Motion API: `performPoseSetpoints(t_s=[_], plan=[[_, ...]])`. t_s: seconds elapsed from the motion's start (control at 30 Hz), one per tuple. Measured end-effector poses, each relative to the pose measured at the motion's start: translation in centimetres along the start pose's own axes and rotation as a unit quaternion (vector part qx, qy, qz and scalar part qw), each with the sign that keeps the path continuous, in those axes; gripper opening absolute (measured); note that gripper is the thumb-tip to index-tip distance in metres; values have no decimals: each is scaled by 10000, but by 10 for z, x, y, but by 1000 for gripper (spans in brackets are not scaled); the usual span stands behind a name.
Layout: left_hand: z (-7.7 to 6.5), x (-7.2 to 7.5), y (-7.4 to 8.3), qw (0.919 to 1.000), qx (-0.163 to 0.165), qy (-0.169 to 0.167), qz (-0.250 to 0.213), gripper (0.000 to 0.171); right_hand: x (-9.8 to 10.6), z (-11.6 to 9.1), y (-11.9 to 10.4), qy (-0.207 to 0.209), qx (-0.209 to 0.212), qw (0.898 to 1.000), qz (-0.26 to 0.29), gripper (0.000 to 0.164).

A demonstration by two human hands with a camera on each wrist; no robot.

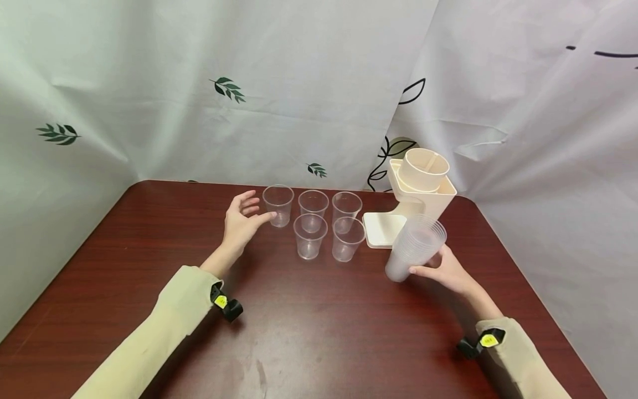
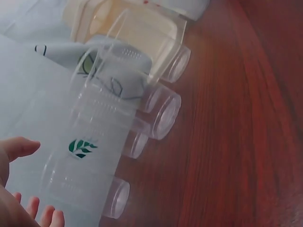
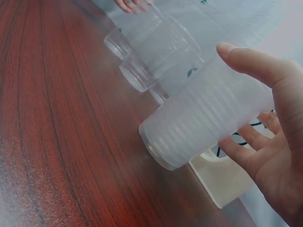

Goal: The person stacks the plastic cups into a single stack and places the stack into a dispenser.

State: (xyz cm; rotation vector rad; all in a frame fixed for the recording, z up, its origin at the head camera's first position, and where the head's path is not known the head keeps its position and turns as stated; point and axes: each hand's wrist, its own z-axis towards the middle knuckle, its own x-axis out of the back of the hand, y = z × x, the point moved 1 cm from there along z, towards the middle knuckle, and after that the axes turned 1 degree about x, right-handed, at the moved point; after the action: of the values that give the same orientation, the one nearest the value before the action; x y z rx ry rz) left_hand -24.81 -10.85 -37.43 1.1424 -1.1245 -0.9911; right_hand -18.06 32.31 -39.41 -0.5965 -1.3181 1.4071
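My right hand [image 1: 447, 270] holds a nested stack of clear plastic cups [image 1: 415, 249], thumb on one side and fingers on the other. In the right wrist view the stack [image 3: 203, 113] looks cloudy from its many layers. Five or so single clear cups stand upright in two rows at mid-table, among them a front-left cup [image 1: 309, 238] and a front-right cup [image 1: 345, 244]. Beside the back-left cup [image 1: 279, 208] is my left hand [image 1: 240, 223], fingers spread and thumb near the rim. The left wrist view shows that hand [image 2: 19, 182] holding nothing.
A cream-coloured stand [image 1: 423, 185] with a round open top and flat base plate [image 1: 382, 230] stands behind the stack. The dark red wooden table [image 1: 319, 321] meets a pale leaf-printed curtain [image 1: 279, 100] at the back.
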Motion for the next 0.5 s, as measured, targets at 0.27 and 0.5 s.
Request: performPoseSetpoints(t_s=[0.27, 0.5], plan=[[15, -5, -8, 9994, 94, -303, 112, 82, 0, -1, -1, 10, -67, 9999, -76, 66], [24, -15, -15, 9983, 177, -429, 339, 88, 0, -1, -3, 8, -48, 9998, -184, 66]])
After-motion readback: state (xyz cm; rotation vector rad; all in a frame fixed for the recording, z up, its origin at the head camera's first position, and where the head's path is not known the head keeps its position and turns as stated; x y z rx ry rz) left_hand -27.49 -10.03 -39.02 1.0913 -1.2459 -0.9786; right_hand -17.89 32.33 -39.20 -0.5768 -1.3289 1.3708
